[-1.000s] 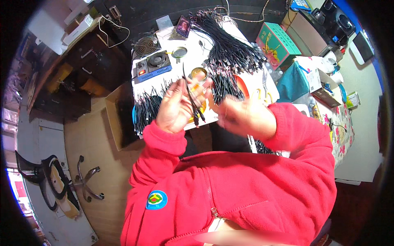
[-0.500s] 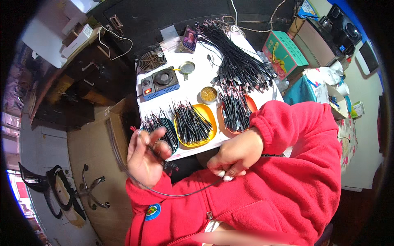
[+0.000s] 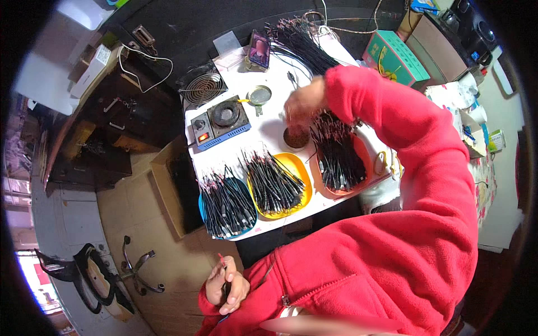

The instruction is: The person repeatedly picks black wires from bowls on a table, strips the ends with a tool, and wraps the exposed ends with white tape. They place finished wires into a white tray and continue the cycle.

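Observation:
My left hand (image 3: 227, 284) is low, in front of my red jacket, with its fingers closed round a thin dark cable (image 3: 227, 288). A small red end (image 3: 221, 257) of it sticks up above the fingers. My right hand (image 3: 305, 105) reaches out over the white table, smeared by motion, above a small round tin (image 3: 296, 138) of brownish contents; its fingers and anything in them cannot be made out. Short black cables with stripped ends lie bunched in a blue tray (image 3: 202, 210), a yellow tray (image 3: 305, 190) and an orange tray (image 3: 367, 162) along the near edge.
A blue soldering pot (image 3: 227, 120) with a lit red switch stands left on the table, near a round lid (image 3: 259, 96) and a fan grille (image 3: 204, 88). Behind are a phone (image 3: 259, 50), a big cable bundle (image 3: 305, 42) and a green box (image 3: 395, 56). A cardboard box (image 3: 168, 190) sits at left.
My right hand has moved from my lap up and forward over the tin. My left hand has dropped toward my body, away from the blue tray, still holding the cable.

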`<action>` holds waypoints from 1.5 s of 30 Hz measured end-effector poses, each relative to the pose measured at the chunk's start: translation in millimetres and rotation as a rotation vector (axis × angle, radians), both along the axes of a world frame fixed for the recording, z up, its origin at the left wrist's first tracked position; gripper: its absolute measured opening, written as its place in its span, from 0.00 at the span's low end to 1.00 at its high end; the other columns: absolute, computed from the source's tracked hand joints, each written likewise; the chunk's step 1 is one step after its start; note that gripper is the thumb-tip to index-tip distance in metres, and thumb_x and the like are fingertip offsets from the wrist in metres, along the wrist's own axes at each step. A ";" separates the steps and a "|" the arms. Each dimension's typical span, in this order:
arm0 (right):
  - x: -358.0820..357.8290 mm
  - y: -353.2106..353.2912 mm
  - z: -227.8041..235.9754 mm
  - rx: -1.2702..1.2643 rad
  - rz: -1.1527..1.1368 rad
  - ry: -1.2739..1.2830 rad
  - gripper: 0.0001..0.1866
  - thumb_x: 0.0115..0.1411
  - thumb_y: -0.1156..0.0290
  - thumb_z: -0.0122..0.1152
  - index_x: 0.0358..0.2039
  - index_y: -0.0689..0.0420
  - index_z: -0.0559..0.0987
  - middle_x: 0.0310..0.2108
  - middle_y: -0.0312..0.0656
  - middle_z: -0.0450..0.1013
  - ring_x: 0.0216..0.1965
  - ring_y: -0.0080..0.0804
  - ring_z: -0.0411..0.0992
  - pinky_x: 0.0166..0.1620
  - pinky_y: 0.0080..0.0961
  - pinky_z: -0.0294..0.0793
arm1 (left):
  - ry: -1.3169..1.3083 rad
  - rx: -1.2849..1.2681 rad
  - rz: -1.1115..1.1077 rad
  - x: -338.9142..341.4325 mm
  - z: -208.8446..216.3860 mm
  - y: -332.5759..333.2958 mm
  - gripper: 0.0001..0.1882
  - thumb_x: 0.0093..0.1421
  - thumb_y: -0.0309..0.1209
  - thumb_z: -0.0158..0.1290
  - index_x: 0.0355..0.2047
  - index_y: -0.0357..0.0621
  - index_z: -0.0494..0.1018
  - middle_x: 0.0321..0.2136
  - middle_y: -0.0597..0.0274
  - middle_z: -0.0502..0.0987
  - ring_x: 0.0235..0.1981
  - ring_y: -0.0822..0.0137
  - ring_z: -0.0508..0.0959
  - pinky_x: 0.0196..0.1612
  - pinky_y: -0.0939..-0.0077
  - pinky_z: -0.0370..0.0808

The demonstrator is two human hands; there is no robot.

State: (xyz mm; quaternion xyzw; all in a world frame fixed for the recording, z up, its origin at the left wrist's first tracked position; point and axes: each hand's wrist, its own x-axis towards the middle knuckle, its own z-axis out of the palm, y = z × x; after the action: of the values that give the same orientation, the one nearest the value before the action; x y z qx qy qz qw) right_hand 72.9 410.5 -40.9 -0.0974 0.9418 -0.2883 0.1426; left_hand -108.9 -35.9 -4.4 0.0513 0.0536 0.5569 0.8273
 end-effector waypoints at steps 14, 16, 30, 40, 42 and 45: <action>-154.2 157.0 -68.4 -0.354 -1.714 -0.062 0.30 0.50 0.53 0.67 0.41 0.69 0.75 0.34 0.50 0.74 0.27 0.38 0.75 0.31 0.35 0.77 | -0.012 0.032 0.096 -11.1 -13.9 33.4 0.10 0.71 0.35 0.31 0.37 0.44 0.58 0.17 0.58 0.72 0.05 0.73 0.66 0.07 0.83 0.64; -154.7 153.8 -66.0 -0.433 -1.736 0.026 0.31 0.48 0.53 0.68 0.41 0.69 0.76 0.33 0.49 0.75 0.27 0.38 0.75 0.31 0.35 0.76 | -0.013 0.030 0.097 -13.4 -16.7 32.8 0.10 0.71 0.35 0.31 0.37 0.44 0.58 0.17 0.58 0.71 0.05 0.73 0.67 0.07 0.83 0.64; -198.6 123.2 -68.6 0.196 -1.696 0.894 0.53 0.27 0.51 0.80 0.45 0.74 0.62 0.46 0.62 0.60 0.51 0.56 0.60 0.55 0.42 0.63 | -0.056 0.039 0.126 -24.6 -29.5 28.7 0.10 0.71 0.35 0.33 0.37 0.44 0.60 0.18 0.61 0.71 0.07 0.75 0.66 0.09 0.84 0.63; -210.2 103.5 -71.4 0.188 -1.845 0.700 0.47 0.33 0.56 0.80 0.47 0.67 0.63 0.44 0.52 0.67 0.49 0.48 0.68 0.53 0.39 0.66 | -0.089 -0.007 0.160 -28.6 -34.8 27.0 0.09 0.70 0.35 0.35 0.37 0.44 0.60 0.19 0.59 0.71 0.08 0.74 0.66 0.09 0.85 0.62; -207.4 104.2 -70.9 0.170 -1.817 0.689 0.50 0.35 0.53 0.78 0.50 0.70 0.60 0.46 0.57 0.69 0.48 0.49 0.72 0.51 0.39 0.70 | -0.082 -0.012 0.167 -28.2 -36.0 26.4 0.09 0.70 0.35 0.35 0.37 0.44 0.60 0.19 0.59 0.71 0.08 0.74 0.66 0.08 0.85 0.61; -204.8 109.6 -73.2 0.091 -1.802 0.704 0.54 0.35 0.54 0.78 0.53 0.72 0.57 0.48 0.58 0.68 0.50 0.50 0.70 0.53 0.37 0.69 | -0.083 -0.011 0.171 -27.0 -36.9 25.9 0.10 0.70 0.35 0.35 0.37 0.44 0.60 0.18 0.59 0.71 0.08 0.74 0.66 0.08 0.85 0.62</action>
State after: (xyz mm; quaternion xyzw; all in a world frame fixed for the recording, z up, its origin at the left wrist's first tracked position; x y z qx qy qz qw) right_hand -131.9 520.2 -114.1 0.5861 0.6620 -0.2071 -0.4187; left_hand -135.9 -10.0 -41.3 0.0188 0.0268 0.6267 0.7786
